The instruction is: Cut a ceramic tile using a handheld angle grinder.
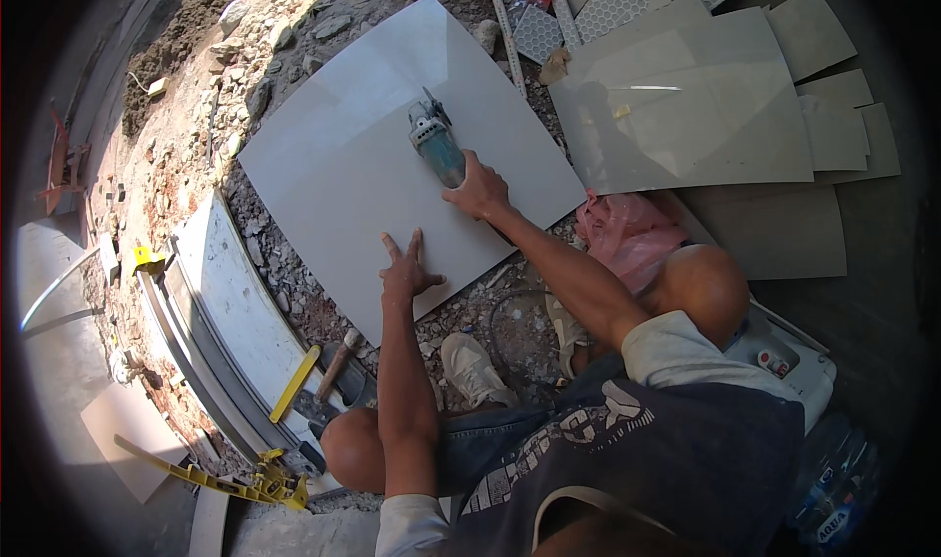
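A large, pale square tile (333,179) lies in front of me on the rubble. On its right half my right hand (478,186) is closed round the rear body of a teal angle grinder (438,148). The grinder's head points away from me, and its disc stands edge-on near the tile's middle. Whether the disc touches the tile, I cannot tell. My left hand (407,268) rests on the tile's near part with its fingers spread and nothing in them.
Stacked grey tiles (686,106) lie at the right, beside a pink plastic bag (632,233). A long tile cutter (201,346) with yellow parts and a hammer (338,363) are at the left. Broken stones (284,37) surround the tile. A large plastic bottle (833,479) stands at lower right.
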{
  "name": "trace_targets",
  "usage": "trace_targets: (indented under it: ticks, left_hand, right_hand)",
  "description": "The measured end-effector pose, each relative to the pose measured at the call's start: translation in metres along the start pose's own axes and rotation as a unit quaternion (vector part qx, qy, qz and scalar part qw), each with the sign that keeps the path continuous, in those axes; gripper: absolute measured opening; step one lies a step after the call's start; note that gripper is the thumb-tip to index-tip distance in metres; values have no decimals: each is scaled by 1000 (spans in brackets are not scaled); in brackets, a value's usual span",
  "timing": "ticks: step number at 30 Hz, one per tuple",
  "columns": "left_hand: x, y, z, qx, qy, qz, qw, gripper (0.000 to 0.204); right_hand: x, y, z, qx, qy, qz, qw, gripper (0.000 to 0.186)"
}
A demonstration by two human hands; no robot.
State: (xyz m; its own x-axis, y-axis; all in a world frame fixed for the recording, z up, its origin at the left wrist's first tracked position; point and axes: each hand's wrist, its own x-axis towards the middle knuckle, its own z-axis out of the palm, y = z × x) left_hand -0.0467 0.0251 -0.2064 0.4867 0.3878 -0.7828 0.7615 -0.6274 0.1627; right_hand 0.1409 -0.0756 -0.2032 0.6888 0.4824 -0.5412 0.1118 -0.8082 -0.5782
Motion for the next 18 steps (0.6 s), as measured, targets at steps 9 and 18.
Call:
trace_targets:
  ticks: [9,18]
  left_hand:
    - [1,1,0,-2,-4,2,1000,115]
    - [1,-1,0,-2,4,9,1000,114]
  right_hand:
    - [-3,4,0,1,0,-3,1000,82]
    - [-6,7,1,7,4,-3,1000,82]
